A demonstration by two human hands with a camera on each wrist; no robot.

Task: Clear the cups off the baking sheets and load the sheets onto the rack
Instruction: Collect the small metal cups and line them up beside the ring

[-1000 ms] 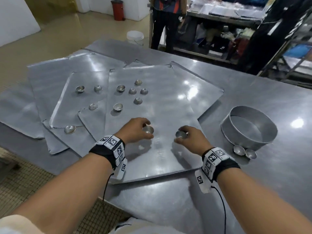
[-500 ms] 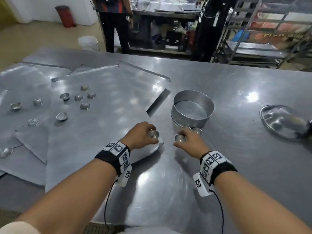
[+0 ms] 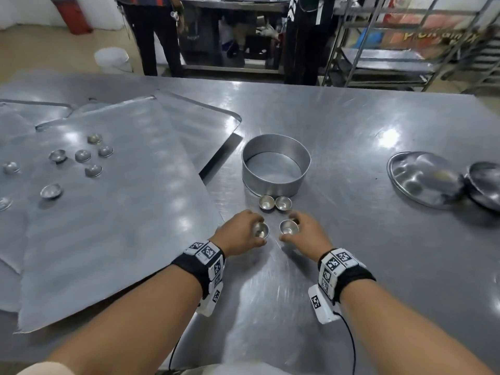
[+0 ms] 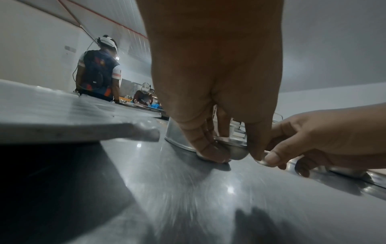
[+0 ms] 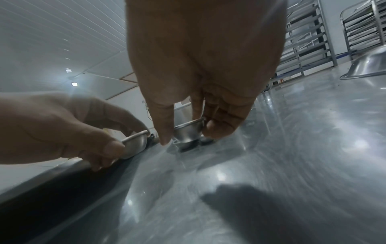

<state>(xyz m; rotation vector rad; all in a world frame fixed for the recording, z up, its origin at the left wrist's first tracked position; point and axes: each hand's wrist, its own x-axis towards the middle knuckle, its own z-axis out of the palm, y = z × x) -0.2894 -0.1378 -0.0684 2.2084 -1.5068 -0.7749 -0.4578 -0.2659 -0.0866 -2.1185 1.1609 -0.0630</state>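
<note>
My left hand (image 3: 255, 229) pinches a small metal cup (image 3: 262, 230) low over the steel table, just right of the top baking sheet (image 3: 108, 226). My right hand (image 3: 294, 226) pinches a second cup (image 3: 288, 228) beside it. In the left wrist view the fingers (image 4: 208, 153) wrap that cup (image 4: 237, 151). The right wrist view shows thumb and fingers around the other cup (image 5: 188, 132). Two more cups (image 3: 266, 203) (image 3: 283, 203) stand just beyond, before a round metal ring pan (image 3: 276, 163). Several cups (image 3: 82, 155) lie on the overlapping sheets at the left.
Shallow metal plates (image 3: 424, 180) lie at the table's right. A metal rack (image 3: 392, 50) stands beyond the far right edge. Two people (image 3: 151, 31) stand behind the table, near a white bucket (image 3: 113, 60). Bare tabletop (image 3: 351, 253) stretches right of my hands.
Both hands have carried their cups rightward off the baking sheet to the bare table in front of the ring pan. My view has turned right with them.
</note>
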